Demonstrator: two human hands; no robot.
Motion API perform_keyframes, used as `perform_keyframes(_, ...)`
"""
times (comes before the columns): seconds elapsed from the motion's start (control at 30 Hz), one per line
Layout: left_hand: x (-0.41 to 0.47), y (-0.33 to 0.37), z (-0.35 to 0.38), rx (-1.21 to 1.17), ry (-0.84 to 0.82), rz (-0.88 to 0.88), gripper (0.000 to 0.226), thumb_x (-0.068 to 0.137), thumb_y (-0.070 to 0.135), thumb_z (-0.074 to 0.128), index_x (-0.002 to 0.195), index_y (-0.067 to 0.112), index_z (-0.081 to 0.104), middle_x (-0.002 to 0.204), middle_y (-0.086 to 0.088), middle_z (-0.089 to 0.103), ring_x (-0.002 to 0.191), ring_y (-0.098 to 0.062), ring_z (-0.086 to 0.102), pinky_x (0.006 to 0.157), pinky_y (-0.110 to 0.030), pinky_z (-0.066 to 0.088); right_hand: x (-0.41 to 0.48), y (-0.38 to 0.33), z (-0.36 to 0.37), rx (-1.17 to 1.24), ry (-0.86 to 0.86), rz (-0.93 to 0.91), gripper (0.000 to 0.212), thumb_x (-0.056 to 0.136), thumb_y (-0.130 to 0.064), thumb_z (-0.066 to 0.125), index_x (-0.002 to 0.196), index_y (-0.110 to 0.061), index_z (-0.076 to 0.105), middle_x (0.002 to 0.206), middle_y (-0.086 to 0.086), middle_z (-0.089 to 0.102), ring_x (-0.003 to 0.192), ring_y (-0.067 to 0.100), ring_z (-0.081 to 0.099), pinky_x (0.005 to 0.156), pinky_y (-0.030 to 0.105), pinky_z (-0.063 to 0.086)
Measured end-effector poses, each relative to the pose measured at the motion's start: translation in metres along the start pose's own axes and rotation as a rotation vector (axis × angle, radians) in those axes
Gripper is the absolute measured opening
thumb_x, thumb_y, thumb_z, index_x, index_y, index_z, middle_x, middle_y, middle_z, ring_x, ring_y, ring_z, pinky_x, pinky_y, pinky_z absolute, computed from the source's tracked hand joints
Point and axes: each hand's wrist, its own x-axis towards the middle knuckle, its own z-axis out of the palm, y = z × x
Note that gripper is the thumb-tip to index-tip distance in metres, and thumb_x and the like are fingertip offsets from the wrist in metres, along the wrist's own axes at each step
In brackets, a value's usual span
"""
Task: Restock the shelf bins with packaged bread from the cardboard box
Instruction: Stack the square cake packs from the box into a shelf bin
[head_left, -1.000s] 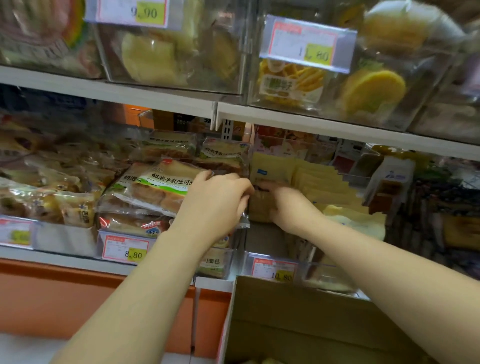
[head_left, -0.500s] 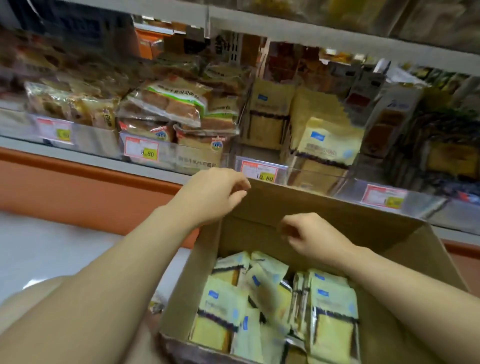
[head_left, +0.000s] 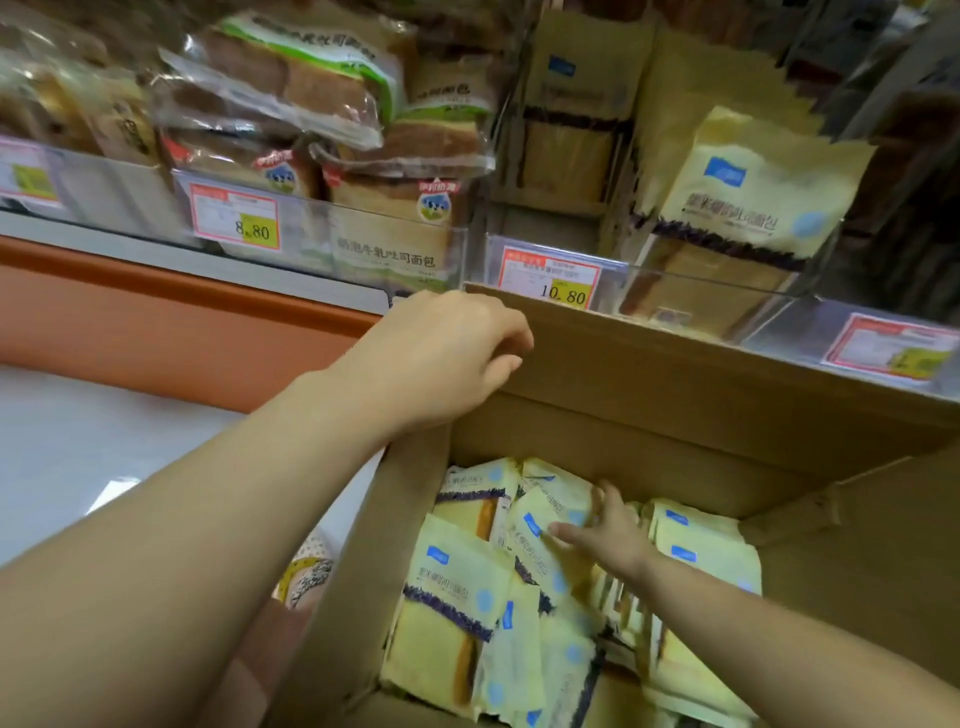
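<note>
Shelf bins above cardboard box; left hand at rim, right hand inside

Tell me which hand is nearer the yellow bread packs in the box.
Right. The right hand reaches down to the yellow bread packs; the left hand is above them at the cardboard box rim.

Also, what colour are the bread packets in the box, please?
Bread packets are pale yellow with purple bands; head view.
</note>
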Motion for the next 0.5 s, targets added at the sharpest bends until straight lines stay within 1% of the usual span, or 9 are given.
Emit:
perform_keyframes(0.07, 0.002, 0.001, 0.003, 0.009, -0.016, 0.001, 0.03, 0.097, 0.035, 0.047, 0.125, 0.032, 0.054, 0.123, 0.011, 0.058, 0.113, -0.009, 0.053, 0.097, -0.031, 0.044, 0.0, 0.007, 0.007, 0.187, 0.038, 0.059, 0.116, 0.074, -0.027, 0.081, 0.151, -0.011, -0.005, 0.155, 0.01, 0.024, 0.14, 0.027, 0.029, 0.111, 0.039, 0.028)
perform_keyframes(0.2, 0.008, 0.003, 0.01, 0.029, -0.043, -0.004, 0.031, 0.097, 0.036, 0.047, 0.127, 0.032, 0.053, 0.124, 0.01, 0.058, 0.112, -0.009, 0.053, 0.096, -0.031, 0.044, 0.0, 0.009, 0.012, 0.347, -0.001, 0.143, 0.104, 0.073, -0.011, 0.081, 0.149, -0.006, 0.01, 0.143, 0.01, 0.042, 0.128, 0.024, 0.045, 0.1, 0.028, 0.038)
perform_keyframes(0.23, 0.009, 0.003, 0.011, 0.035, -0.046, -0.003, 0.031, 0.096, 0.037, 0.047, 0.127, 0.032, 0.053, 0.124, 0.01, 0.058, 0.112, -0.009, 0.054, 0.096, -0.031, 0.045, -0.002, 0.01, 0.013, 0.349, -0.027, 0.135, 0.098, 0.072, -0.008, 0.081, 0.147, -0.007, 0.019, 0.133, 0.008, 0.051, 0.118, 0.023, 0.053, 0.093, 0.024, 0.046)
perform_keyframes(0.27, 0.01, 0.003, 0.012, 0.04, -0.048, -0.003, 0.031, 0.096, 0.037, 0.047, 0.127, 0.032, 0.053, 0.124, 0.01, 0.058, 0.112, -0.009, 0.054, 0.096, -0.031, 0.045, -0.001, 0.012, 0.013, 0.324, -0.049, 0.115, 0.089, 0.071, -0.007, 0.082, 0.142, -0.007, 0.029, 0.119, 0.004, 0.058, 0.105, 0.019, 0.06, 0.08, 0.021, 0.051)
perform_keyframes(0.3, 0.011, 0.003, 0.012, 0.043, -0.052, -0.006, 0.031, 0.096, 0.037, 0.047, 0.127, 0.032, 0.053, 0.124, 0.01, 0.058, 0.112, -0.009, 0.054, 0.096, -0.032, 0.045, -0.003, 0.012, 0.014, 0.283, -0.063, 0.083, 0.081, 0.069, -0.006, 0.083, 0.135, -0.008, 0.036, 0.107, 0.0, 0.059, 0.094, 0.014, 0.061, 0.07, 0.02, 0.052)
perform_keyframes(0.33, 0.011, 0.003, 0.012, 0.045, -0.058, -0.008, 0.031, 0.096, 0.037, 0.048, 0.127, 0.032, 0.053, 0.124, 0.01, 0.058, 0.112, -0.009, 0.053, 0.097, -0.032, 0.045, -0.003, 0.013, 0.015, 0.233, -0.069, 0.055, 0.074, 0.069, -0.006, 0.083, 0.128, -0.01, 0.039, 0.1, -0.003, 0.058, 0.089, 0.011, 0.061, 0.067, 0.02, 0.051)
perform_keyframes(0.37, 0.011, 0.004, 0.012, 0.047, -0.063, -0.009, 0.032, 0.096, 0.037, 0.048, 0.127, 0.032, 0.053, 0.125, 0.01, 0.057, 0.112, -0.009, 0.053, 0.097, -0.032, 0.045, -0.006, 0.012, 0.017, 0.177, -0.075, 0.017, 0.069, 0.069, -0.007, 0.083, 0.122, -0.013, 0.041, 0.098, -0.005, 0.057, 0.087, 0.01, 0.06, 0.067, 0.021, 0.051)
perform_keyframes(0.43, 0.012, 0.005, 0.012, 0.053, -0.07, -0.009, 0.032, 0.096, 0.037, 0.047, 0.128, 0.032, 0.052, 0.126, 0.01, 0.057, 0.113, -0.009, 0.053, 0.098, -0.032, 0.044, -0.01, 0.01, 0.021, 0.053, -0.081, -0.099, 0.066, 0.069, -0.009, 0.083, 0.118, -0.02, 0.04, 0.102, -0.008, 0.056, 0.093, 0.01, 0.059, 0.078, 0.026, 0.052)
perform_keyframes(0.5, 0.012, 0.006, 0.012, 0.058, -0.077, -0.012, 0.032, 0.096, 0.036, 0.047, 0.128, 0.032, 0.052, 0.126, 0.011, 0.056, 0.114, -0.008, 0.052, 0.098, -0.031, 0.044, -0.015, 0.007, 0.023, -0.017, -0.107, -0.198, 0.065, 0.071, -0.01, 0.081, 0.118, -0.026, 0.038, 0.11, -0.011, 0.055, 0.101, 0.009, 0.055, 0.084, 0.023, 0.047)
